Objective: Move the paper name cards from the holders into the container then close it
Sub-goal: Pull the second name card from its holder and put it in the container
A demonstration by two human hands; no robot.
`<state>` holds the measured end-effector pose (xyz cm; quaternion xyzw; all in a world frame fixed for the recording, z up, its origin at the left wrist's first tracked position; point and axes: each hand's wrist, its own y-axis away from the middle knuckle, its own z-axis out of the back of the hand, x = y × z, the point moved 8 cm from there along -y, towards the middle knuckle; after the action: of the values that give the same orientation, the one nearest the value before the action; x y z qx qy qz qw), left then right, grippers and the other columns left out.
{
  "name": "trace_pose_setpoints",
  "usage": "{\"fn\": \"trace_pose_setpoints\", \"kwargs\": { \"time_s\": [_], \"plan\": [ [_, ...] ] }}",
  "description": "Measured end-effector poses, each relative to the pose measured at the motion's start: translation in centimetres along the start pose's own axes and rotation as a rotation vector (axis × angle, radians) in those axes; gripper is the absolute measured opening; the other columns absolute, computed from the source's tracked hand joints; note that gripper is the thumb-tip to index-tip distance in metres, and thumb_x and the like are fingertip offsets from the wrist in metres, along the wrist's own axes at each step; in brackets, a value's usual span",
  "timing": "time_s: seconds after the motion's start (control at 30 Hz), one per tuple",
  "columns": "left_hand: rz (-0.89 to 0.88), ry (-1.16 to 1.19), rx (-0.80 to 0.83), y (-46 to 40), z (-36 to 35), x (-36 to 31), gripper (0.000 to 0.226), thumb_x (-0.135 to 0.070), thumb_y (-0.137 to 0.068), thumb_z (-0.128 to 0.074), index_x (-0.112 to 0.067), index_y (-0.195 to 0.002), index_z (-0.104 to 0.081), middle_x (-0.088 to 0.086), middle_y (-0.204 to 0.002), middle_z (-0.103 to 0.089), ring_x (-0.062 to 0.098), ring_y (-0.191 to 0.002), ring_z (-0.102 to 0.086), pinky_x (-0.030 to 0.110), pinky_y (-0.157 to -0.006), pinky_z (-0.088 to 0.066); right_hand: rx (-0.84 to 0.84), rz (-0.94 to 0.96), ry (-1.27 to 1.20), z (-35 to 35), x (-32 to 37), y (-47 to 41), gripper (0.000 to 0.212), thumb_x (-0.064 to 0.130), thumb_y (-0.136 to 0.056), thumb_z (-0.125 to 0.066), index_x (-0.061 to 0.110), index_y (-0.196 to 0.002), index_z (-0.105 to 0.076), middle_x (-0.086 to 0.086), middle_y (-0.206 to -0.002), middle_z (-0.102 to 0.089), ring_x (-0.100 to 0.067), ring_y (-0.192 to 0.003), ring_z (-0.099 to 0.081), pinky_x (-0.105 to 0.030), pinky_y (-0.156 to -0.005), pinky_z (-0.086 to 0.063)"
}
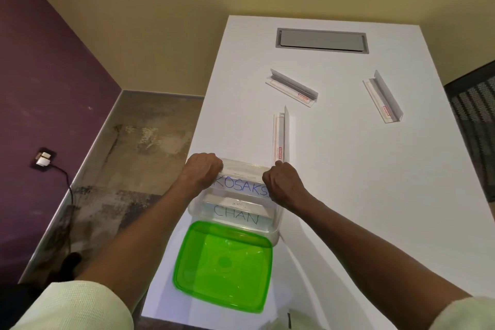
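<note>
Thin paper: the name card (pixel 241 187) you pinch at each end, left hand (pixel 203 170) and right hand (pixel 282 182) both curled on it, sits low in the clear container (pixel 276 233) on the counter (pixel 348 195); it's light and floppy, so grip edges gently, then take the stiff green lid (pixel 222 265) by its rim

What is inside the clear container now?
Inside the clear container lie paper name cards: one reads CHAN, one starts KOSAKS. Both hands hide its ends and what lies beneath.
</note>
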<state>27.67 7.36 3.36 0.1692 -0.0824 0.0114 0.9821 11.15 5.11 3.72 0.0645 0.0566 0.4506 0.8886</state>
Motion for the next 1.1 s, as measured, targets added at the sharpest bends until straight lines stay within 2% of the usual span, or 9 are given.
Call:
{"fn": "trace_pose_setpoints", "kwargs": {
  "time_s": [0.23, 0.47, 0.6, 0.77, 0.93, 1.1],
  "plan": [
    [-0.06, -0.117, 0.019, -0.5, -1.4, -1.5, 0.023, -0.008, -0.087, -0.051, -0.019, -0.096, -0.069, 0.007, -0.096, -0.07, 0.028, -0.087, -0.067, 0.031, -0.069, -0.047, 0.026, -0.014, 0.088, -0.7, 0.7, -0.3, 0.02, 0.006, -0.094, -0.043, 0.01, -0.094, -0.063, -0.011, -0.088, -0.068, -0.028, -0.087, -0.057, -0.035, -0.078, -0.04],
    [-0.058, -0.144, 0.0, -0.4, -1.8, -2.2, 0.026, -0.001, -0.087, -0.047, -0.015, -0.095, -0.068, 0.007, -0.097, -0.069, 0.028, -0.088, -0.067, 0.029, -0.068, -0.044, 0.087, -0.03, 0.067, -1.7, 1.4, -0.1, 0.026, 0.002, -0.095, -0.039, 0.014, -0.093, -0.062, -0.007, -0.089, -0.066, -0.027, -0.084, -0.059, -0.032, -0.064, -0.032],
    [-0.049, -0.132, 0.001, -0.6, -2.5, -2.2, 0.026, -0.002, -0.087, -0.047, -0.016, -0.095, -0.067, 0.006, -0.097, -0.07, 0.027, -0.088, -0.067, 0.028, -0.065, -0.041, 0.102, -0.018, 0.06, -1.9, 1.6, -0.3, 0.028, -0.001, -0.093, -0.038, 0.014, -0.092, -0.062, -0.007, -0.089, -0.066, -0.026, -0.083, -0.06, -0.031, -0.063, -0.032],
    [-0.039, -0.123, -0.009, -0.6, -3.4, -2.0, 0.025, -0.005, -0.091, -0.046, -0.019, -0.096, -0.066, 0.003, -0.096, -0.069, 0.023, -0.085, -0.068, 0.028, -0.067, -0.046, 0.119, -0.011, 0.07, -2.2, 1.8, -0.6, 0.028, -0.002, -0.093, -0.039, 0.013, -0.094, -0.062, -0.007, -0.091, -0.067, -0.026, -0.083, -0.062, -0.031, -0.064, -0.034],
    [-0.038, -0.096, -0.022, -0.7, -3.7, -2.0, 0.024, -0.006, -0.091, -0.046, -0.017, -0.095, -0.067, 0.004, -0.094, -0.07, 0.024, -0.083, -0.068, 0.027, -0.066, -0.045, 0.138, 0.007, 0.111, -2.1, 2.0, -0.8, 0.028, -0.003, -0.093, -0.039, 0.014, -0.092, -0.061, -0.004, -0.087, -0.064, -0.023, -0.079, -0.059, -0.031, -0.063, -0.033],
    [-0.031, -0.082, -0.041, -0.7, -3.8, -2.2, 0.026, -0.004, -0.091, -0.044, -0.016, -0.094, -0.068, 0.006, -0.095, -0.07, 0.026, -0.085, -0.067, 0.028, -0.065, -0.044, 0.167, -0.004, 0.109, -2.2, 2.3, -0.9, 0.03, -0.003, -0.095, -0.039, 0.017, -0.083, -0.057, -0.002, -0.073, -0.046, -0.019, -0.067, -0.044, -0.031, -0.063, -0.034]
  ]
}}
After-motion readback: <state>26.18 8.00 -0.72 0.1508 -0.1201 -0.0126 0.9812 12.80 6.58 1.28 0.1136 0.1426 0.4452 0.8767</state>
